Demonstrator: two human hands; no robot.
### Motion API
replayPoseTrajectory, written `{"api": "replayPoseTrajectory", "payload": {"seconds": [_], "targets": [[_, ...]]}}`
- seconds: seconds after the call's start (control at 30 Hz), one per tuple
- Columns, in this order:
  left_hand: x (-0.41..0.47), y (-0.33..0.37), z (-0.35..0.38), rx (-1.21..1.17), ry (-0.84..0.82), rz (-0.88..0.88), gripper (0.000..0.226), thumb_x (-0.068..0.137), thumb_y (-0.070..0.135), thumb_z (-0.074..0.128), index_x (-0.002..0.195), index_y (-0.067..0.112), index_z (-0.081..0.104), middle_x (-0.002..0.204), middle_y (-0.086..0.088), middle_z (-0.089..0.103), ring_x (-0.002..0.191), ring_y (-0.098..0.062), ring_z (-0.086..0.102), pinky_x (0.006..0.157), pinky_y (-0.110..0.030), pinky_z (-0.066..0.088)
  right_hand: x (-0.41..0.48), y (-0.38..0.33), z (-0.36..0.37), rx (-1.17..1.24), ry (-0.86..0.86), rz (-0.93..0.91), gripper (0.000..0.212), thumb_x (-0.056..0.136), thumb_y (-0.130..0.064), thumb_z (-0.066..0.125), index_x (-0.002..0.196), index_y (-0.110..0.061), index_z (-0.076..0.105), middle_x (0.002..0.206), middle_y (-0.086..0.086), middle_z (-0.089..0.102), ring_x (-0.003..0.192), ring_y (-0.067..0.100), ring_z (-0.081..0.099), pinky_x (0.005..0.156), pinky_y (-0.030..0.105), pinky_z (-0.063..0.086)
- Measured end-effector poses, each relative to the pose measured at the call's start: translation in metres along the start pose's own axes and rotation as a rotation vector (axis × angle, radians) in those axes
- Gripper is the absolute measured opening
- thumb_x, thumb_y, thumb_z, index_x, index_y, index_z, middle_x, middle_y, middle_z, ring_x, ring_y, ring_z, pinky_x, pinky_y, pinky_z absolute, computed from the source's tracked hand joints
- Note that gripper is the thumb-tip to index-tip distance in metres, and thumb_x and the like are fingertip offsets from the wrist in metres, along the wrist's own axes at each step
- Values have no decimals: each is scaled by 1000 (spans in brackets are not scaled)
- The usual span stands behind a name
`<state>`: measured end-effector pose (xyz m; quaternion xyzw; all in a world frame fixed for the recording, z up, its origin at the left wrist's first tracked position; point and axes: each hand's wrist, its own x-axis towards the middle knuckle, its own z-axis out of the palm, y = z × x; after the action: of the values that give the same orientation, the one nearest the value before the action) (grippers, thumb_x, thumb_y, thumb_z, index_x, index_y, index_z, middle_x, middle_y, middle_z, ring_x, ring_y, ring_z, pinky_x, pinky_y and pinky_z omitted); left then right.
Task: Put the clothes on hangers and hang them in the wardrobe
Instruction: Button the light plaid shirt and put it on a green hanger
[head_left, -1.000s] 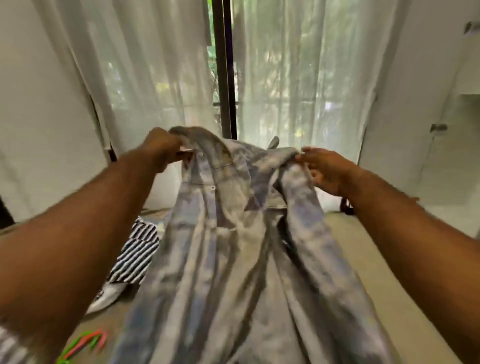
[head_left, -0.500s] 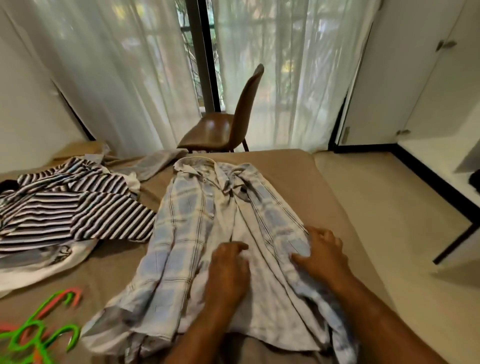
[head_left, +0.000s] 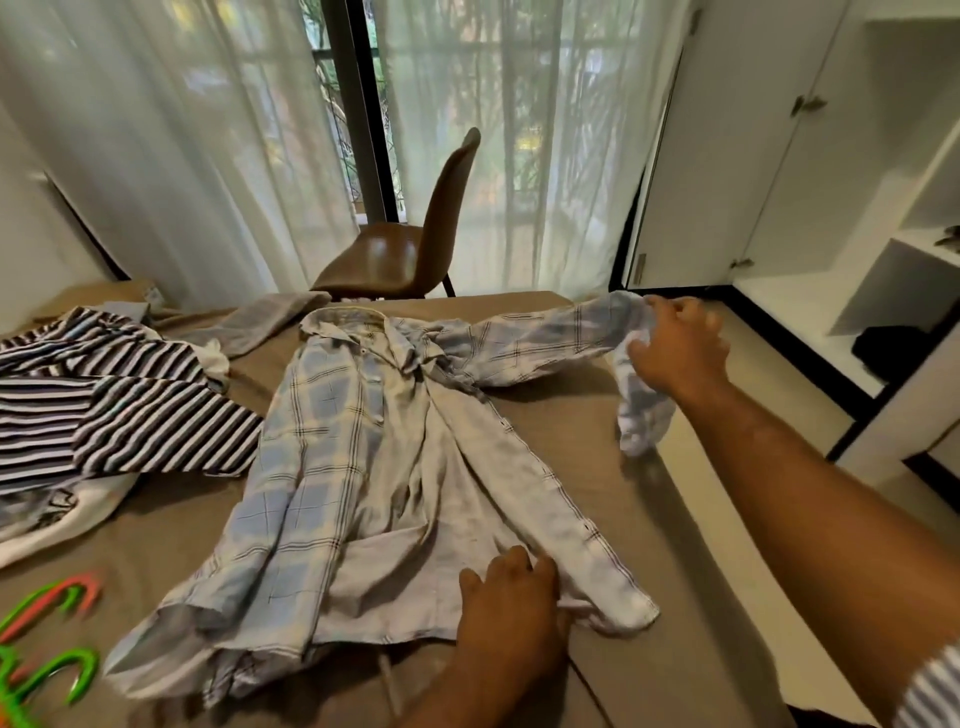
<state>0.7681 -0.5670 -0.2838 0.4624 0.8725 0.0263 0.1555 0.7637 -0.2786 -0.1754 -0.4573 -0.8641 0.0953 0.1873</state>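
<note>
light: bright, soft daylight through curtains (head_left: 171, 145) | shadows: faint, cast away from curtains | glare: chair (head_left: 384, 254) seat | blur: mild overall, hangers (head_left: 47, 670) smeared | edges: wide-angle bowing

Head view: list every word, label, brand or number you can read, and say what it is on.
None readable.
The plaid shirt, the striped shirt and the hangers show no text.
The dark print on the white garment under the striped shirt is too blurred to read.
</note>
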Motion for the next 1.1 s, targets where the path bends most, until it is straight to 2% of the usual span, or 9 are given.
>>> {"api": "replayPoseTrajectory", "payload": {"seconds": [0.27, 0.4, 0.5, 0.63, 0.77, 0.87, 0.93, 1.0, 1.1], "targets": [[-14, -20, -28, -687, -137, 63, 17, 95, 38, 63, 103, 22, 63, 106, 2, 70, 99, -17, 64, 89, -27, 51, -131, -9, 84, 305, -646, 76, 52, 83, -67, 67, 75, -16, 60, 74, 1, 63, 69, 20, 59, 59, 30, 43], [-34, -29, -53, -1088, -347, 228, 14, 97, 29, 67, 107, 19, 69, 104, -6, 71, 100, -18, 67, 95, -35, 54, -142, -26, 83, 435, -723, 165, 40, 87, -52, 73, 81, -12, 67, 75, 8, 69, 66, 22, 59, 67, 42, 57], [-44, -37, -67, -1225, -356, 317, 15, 98, 17, 65, 113, 15, 67, 108, -8, 67, 104, -19, 62, 98, -35, 51, -146, -38, 68, 549, -832, 230, 29, 94, -31, 69, 85, -3, 67, 68, 11, 64, 54, 21, 55, 49, 26, 49], [-49, -43, -73, -1402, -270, 272, 10, 99, 17, 62, 108, 15, 67, 98, -5, 67, 94, -18, 61, 88, -31, 52, -159, -42, 54, 888, -1059, 398, 21, 94, -16, 64, 93, 4, 69, 85, 21, 69, 73, 30, 64, 68, 39, 55], [-51, -44, -79, -1784, -127, 172, 16, 103, 19, 53, 113, 11, 62, 106, -11, 69, 100, -25, 67, 93, -45, 56, -172, -33, 57, 1212, -1214, 468, 69, 80, -29, 84, 135, 3, 58, 141, 33, 53, 123, 47, 57, 112, 62, 37], [-51, -46, -82, -1740, -17, 144, 15, 106, 22, 48, 113, 13, 58, 103, -9, 70, 93, -23, 69, 81, -41, 60, -181, -39, 35, 1499, -1267, 482, 68, 78, -16, 87, 138, -3, 59, 147, 28, 50, 138, 45, 46, 119, 62, 28], [-55, -49, -82, -1608, -38, 161, 19, 105, 23, 50, 118, 11, 57, 105, -8, 70, 94, -20, 70, 81, -36, 61, -185, -49, 20, 1707, -1257, 438, 60, 81, -13, 84, 135, 2, 61, 136, 29, 59, 122, 42, 62, 105, 59, 48], [-57, -56, -80, -1390, -66, 184, 24, 104, 25, 55, 122, 10, 59, 109, -9, 71, 97, -18, 70, 85, -31, 60, -184, -59, 9, 1573, -1065, 569, 49, 84, -17, 75, 128, 4, 64, 104, 27, 72, 83, 37, 75, 70, 51, 62], [-61, -63, -82, -1306, -80, 158, 29, 101, 27, 60, 123, 8, 60, 110, -16, 71, 94, -21, 70, 88, -36, 61, -183, -64, -5, 1343, -770, 647, 30, 95, -15, 59, 118, 3, 65, 82, 20, 72, 71, 30, 67, 66, 44, 59]]}}
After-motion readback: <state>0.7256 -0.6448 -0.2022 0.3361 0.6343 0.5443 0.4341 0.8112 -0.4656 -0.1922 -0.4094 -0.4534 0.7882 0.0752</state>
